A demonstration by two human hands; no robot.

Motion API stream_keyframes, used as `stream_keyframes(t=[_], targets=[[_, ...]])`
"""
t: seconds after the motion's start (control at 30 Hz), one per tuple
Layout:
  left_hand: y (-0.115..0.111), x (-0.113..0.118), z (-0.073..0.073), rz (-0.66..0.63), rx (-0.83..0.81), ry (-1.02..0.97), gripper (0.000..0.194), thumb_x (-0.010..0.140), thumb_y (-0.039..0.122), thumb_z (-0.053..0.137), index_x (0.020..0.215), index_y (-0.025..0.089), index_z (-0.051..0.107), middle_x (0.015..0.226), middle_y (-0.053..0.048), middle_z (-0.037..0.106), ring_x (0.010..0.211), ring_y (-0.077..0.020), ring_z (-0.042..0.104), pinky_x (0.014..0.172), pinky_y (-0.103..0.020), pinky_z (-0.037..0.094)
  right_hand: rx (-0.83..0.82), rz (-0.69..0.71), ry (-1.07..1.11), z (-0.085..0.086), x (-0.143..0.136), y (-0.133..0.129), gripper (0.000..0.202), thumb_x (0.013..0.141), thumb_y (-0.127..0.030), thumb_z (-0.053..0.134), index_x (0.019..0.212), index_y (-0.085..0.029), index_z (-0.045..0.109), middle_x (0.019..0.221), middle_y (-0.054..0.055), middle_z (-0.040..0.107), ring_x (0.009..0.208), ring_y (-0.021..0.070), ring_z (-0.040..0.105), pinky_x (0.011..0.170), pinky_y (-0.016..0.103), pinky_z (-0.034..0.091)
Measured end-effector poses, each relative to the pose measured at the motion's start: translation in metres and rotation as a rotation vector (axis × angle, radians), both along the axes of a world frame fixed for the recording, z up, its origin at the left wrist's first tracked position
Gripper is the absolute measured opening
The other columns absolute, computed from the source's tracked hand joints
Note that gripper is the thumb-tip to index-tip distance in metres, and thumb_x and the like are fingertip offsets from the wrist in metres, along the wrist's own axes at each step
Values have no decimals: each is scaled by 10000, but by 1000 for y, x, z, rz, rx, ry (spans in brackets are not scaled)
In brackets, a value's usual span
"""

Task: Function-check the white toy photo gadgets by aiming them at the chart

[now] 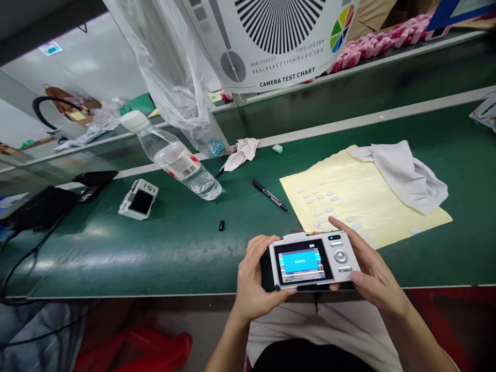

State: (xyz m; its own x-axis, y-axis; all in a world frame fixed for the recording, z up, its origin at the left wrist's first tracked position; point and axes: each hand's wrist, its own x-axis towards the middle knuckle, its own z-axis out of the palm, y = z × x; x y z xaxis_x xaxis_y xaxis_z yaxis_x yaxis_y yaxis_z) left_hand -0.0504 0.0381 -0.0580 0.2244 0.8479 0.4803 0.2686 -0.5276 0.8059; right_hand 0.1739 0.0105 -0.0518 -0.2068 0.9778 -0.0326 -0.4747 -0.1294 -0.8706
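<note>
A white digital camera [340, 274] is held between both hands just over the bench's front edge, its lit screen facing me with a blue box on it. My left hand [251, 281] grips the left end, thumb along the bottom and fingers at the top corner. Around the right end closes my right hand [382, 279], its thumb beside the lower button and a finger on the top edge. Beyond the camera lies a yellow sheet [337, 173] with several small white oval pieces [328, 209] on it.
A white cloth [413, 175] covers part of the sheet. On the green bench [186, 258] lie a black marker [270, 195], its cap [221, 225] and a second camera [139, 199]. A tilted water bottle [178, 160] stands behind. A test chart [287, 62] hangs above.
</note>
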Motion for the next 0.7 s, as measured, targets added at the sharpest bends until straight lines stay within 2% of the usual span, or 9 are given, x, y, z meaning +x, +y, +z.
stream_keyframes(t=[0.13,0.3,0.4,0.63,0.7], targets=[[0,-1,-2,6,-12,-21,696,691,525,778,1282,225,566,1124,-127,647,1103,-298,561,957,-457,477,-9,2,-89,3,1,-1,733,813,-487,694,1459,-334,385,1353,88,567,760,182,642,556,259,591],[0,-1,-3,5,-12,-32,701,676,540,783,1272,234,576,1114,-123,654,1094,-295,568,957,-461,480,2,-8,-114,6,1,-1,696,812,-482,700,1431,-345,414,1320,69,602,709,156,647,574,252,592],[0,-1,-3,5,-5,-33,698,673,542,787,1263,228,585,1105,-126,659,1088,-298,574,955,-463,481,-1,-2,-125,6,1,-1,711,809,-491,697,1436,-328,404,1335,85,595,712,173,656,577,280,598],[0,-1,-1,3,17,-15,679,677,529,794,1268,267,586,1136,-106,668,1106,-290,576,965,-455,482,9,-29,-98,6,0,-1,657,804,-469,721,1393,-349,457,1326,68,615,800,176,662,608,249,596],[0,-1,-1,4,19,-6,672,685,515,796,1275,274,582,1149,-105,669,1119,-289,575,974,-457,480,11,-31,-90,6,0,-1,649,806,-467,719,1387,-344,457,1346,76,601,879,207,675,625,262,598]])
